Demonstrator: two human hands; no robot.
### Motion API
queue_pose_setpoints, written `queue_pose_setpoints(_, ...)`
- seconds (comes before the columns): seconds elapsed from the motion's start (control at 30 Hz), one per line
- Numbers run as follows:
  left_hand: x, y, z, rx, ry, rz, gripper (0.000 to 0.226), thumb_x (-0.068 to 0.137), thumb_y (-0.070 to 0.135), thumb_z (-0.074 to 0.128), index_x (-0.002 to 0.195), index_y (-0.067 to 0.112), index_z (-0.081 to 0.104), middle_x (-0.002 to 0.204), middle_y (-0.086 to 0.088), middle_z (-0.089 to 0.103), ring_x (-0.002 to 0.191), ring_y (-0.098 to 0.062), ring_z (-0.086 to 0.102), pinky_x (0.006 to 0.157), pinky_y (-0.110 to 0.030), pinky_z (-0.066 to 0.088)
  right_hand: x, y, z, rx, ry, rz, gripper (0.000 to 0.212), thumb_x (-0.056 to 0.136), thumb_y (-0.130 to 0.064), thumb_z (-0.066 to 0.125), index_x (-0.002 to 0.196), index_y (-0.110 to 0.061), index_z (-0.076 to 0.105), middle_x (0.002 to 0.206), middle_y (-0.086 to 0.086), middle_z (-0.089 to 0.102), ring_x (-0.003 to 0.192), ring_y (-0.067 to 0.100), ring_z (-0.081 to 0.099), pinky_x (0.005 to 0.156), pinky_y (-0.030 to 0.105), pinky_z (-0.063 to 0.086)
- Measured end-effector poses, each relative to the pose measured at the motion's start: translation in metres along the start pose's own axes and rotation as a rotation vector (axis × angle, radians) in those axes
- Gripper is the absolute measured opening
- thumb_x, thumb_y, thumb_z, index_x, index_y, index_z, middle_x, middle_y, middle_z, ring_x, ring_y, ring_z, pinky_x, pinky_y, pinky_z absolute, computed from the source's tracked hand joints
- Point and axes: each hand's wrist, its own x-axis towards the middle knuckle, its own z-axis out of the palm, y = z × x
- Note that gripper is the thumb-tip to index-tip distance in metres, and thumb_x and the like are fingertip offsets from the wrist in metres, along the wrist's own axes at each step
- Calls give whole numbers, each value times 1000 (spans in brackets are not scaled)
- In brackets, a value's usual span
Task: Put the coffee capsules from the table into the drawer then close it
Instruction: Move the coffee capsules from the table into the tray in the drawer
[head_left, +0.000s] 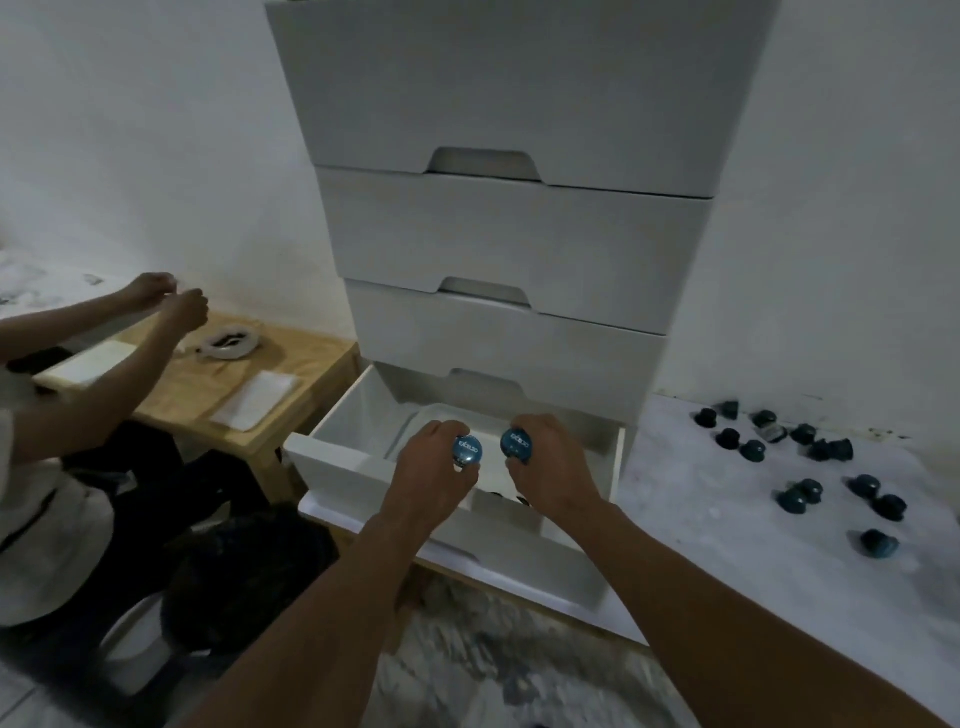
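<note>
Left hand (434, 480) pinches a capsule (467, 450), right hand (553, 470) another, above the drawer (358, 415); rightward, loose capsules (865, 486) dot the pale table (727, 519) against a white wall (831, 208).

Left grip (431, 480), right grip (550, 467) and 2 forearms (727, 608) are bare.

Glossy blue foil is seen on the capsules (467, 449); beneath the hands, the drawer (358, 415) appears smooth, matt white.
</note>
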Motion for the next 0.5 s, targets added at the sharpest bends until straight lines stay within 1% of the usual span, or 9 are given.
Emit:
queue_pose_setpoints(0.13,35,-21,8,11,-80,-16,42,80,19,71,119,10,59,115,-9,62,103,-22,59,90,-26,44,34,12,21,-4,-48,42,31,76,0,65,106,-8,60,105,9,58,97,24,54,78,24,35)
queue_pose_setpoints(0.23,59,-34,16,45,-166,-67,42,78,21,72,117,12,60,112,-8,62,100,-22,59,87,-29,48,57,22,36,-26,-77,63,28,78,-2,64,104,-11,58,102,6,57,89,20,53,72,24,34)
queue_pose_setpoints(0.3,74,-43,25,79,-241,-83,44,78,22,72,119,14,59,112,-8,61,98,-22,59,84,-27,47,69,30,47,-43,-119,104,28,81,-4,63,107,-13,58,103,3,57,87,16,50,71,23,31)
queue_pose_setpoints(0.4,96,-56,35,136,-336,-89,42,79,24,70,119,17,59,113,-5,61,97,-18,59,79,-19,41,86,45,68,-22,-169,145,27,79,0,62,102,-13,60,102,6,61,92,22,56,71,24,34)
queue_pose_setpoints(0.5,118,-66,40,162,-410,-52,39,82,26,67,120,20,58,117,2,62,100,-14,58,76,-14,35,96,55,83,-7,-211,187,29,77,1,62,103,-12,60,105,9,59,96,25,56,75,27,39)
